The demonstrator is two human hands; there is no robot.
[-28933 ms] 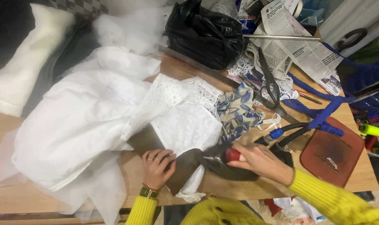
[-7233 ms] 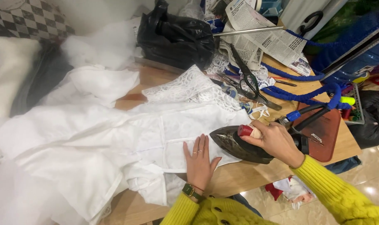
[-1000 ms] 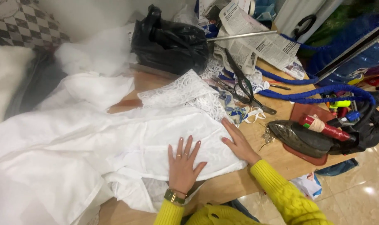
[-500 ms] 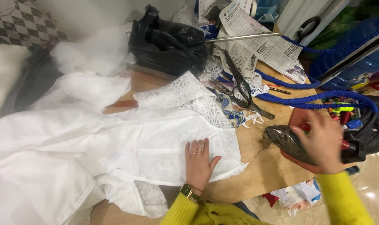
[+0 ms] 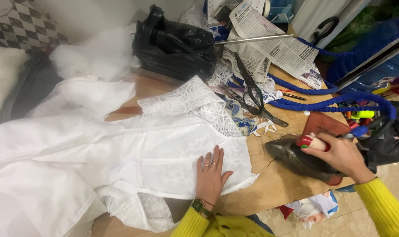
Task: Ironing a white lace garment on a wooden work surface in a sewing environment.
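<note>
A white garment [image 5: 133, 153] with lace parts lies spread over the wooden table [image 5: 278, 184]. My left hand [image 5: 211, 175] rests flat on its near right edge, fingers apart, rings and a wristwatch showing. My right hand [image 5: 339, 156] grips the red and white handle of a dark clothes iron [image 5: 298, 158], which sits over the table's right side, just in front of a reddish-brown rest pad [image 5: 322, 125]. The iron is apart from the garment, to its right.
A black plastic bag [image 5: 175, 46] stands at the back. Large scissors [image 5: 252, 90], newspaper [image 5: 274, 44], a metal rod [image 5: 252, 39], a blue braided cord [image 5: 335, 101] and fabric scraps clutter the back right. A white cushion [image 5: 4, 85] lies far left.
My right hand left the garment's edge, reached right to the iron on its pad and took its handle. The iron now sits nearer the garment. My left hand stays flat on the cloth.
</note>
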